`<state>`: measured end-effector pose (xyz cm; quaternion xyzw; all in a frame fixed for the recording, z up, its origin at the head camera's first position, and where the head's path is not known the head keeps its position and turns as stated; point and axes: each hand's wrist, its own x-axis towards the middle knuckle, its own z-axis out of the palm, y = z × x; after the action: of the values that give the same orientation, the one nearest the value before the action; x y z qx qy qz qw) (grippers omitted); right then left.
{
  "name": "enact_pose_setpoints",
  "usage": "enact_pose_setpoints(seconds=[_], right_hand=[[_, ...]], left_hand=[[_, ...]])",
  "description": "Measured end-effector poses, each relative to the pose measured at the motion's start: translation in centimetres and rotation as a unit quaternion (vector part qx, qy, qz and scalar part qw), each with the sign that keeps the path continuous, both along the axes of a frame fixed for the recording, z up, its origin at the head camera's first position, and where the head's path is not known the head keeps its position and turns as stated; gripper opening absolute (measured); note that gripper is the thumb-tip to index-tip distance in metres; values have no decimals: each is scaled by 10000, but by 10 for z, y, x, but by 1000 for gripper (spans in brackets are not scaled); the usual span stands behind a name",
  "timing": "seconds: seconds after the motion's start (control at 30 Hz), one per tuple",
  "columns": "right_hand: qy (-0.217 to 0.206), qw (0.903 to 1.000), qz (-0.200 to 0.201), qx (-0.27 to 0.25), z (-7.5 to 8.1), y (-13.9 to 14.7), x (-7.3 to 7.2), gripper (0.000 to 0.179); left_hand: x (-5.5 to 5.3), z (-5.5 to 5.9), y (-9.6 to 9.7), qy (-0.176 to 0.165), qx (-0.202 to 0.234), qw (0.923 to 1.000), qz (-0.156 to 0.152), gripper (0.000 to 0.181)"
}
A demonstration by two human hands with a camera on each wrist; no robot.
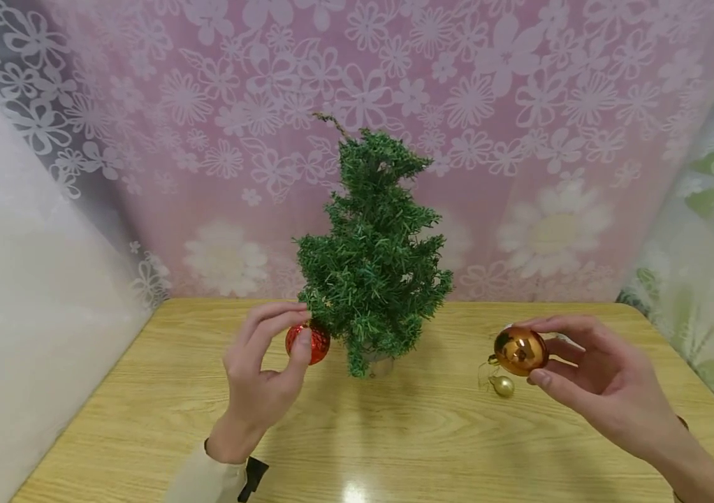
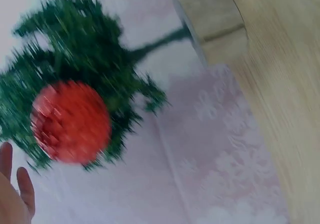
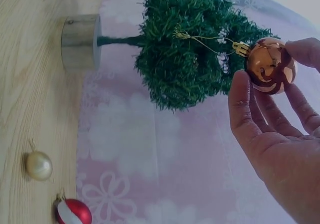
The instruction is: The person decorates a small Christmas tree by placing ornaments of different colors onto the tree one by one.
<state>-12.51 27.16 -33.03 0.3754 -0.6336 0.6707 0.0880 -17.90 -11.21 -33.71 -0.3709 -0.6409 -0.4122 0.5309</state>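
Note:
A glittery red Christmas ball (image 1: 316, 347) hangs at the lower left branches of a small green artificial Christmas tree (image 1: 376, 251). My left hand (image 1: 269, 360) is beside this ball, its thumb overlapping it in the head view. The left wrist view shows the fingertips (image 2: 26, 186) spread and apart from the red ball (image 2: 71, 122). To the right of the tree, my right hand (image 1: 608, 377) holds a shiny copper-coloured ball (image 1: 520, 351) between thumb and fingers. Its gold cap and thread loop (image 3: 205, 37) point toward the tree.
A small pale gold ball (image 1: 504, 385) lies on the wooden table (image 1: 162, 405) below the right hand. Near it lies a red and white ball (image 3: 74, 213). The tree stands on a round wooden base (image 3: 80, 42), with a pink flowered curtain (image 1: 237, 140) behind.

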Motion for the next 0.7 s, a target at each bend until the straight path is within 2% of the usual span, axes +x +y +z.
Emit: enact_pose_setpoints(seconds=[0.1,0.2,0.3,0.37,0.53,0.7], right_hand=[[31,10000,-42,27,1,-7,1,60],[23,9998,-72,186,2,-13,4,61],[-79,9983,-238,533,3,-19,8,61],[-12,9981,-197,589,4,-23,9,61],[270,9990,151,337,2,-33,8,61],[320,9987,258,290,1,-40,8,61]], left_hand=[[14,1,14,247,-360,9983,-374,23],[24,0,28,312,-778,9945,-634,20],[31,-4,39,198,-1112,9915,-639,19],[35,-8,45,112,-1250,9902,-617,18],[38,-15,54,-88,-1425,9884,-509,17],[39,-19,59,-291,-1457,9881,-388,16]])
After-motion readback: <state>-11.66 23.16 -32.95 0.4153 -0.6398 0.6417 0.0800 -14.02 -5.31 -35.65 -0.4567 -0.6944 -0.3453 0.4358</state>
